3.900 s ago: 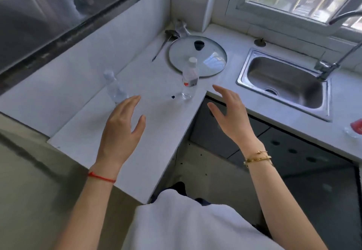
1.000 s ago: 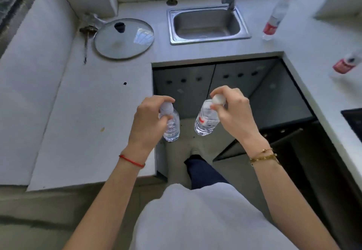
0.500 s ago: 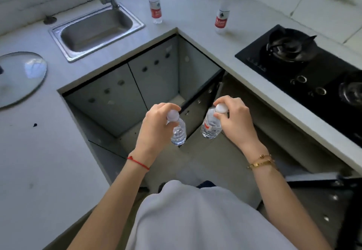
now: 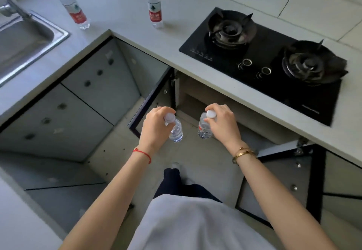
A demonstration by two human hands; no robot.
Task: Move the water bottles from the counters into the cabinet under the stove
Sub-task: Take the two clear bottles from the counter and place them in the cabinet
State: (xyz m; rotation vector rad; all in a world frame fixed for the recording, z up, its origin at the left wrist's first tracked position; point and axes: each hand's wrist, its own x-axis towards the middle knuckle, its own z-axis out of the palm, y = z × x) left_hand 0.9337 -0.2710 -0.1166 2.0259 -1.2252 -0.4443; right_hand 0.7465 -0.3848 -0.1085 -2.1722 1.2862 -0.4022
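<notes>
My left hand grips a small clear water bottle by its white-capped neck. My right hand holds a second small bottle the same way, its red label showing. Both bottles hang upright over the floor in front of the open cabinet under the black gas stove. Two taller red-labelled water bottles stand on the counter between the sink and the stove.
The cabinet's left door stands open towards me, and another open door juts out at the lower right. The steel sink lies at the far left. Grey cabinet fronts fill the corner.
I picked both small bottles off the left counter. My view swung right from the sink to the stove, and my hands carried the bottles closer to the open cabinet.
</notes>
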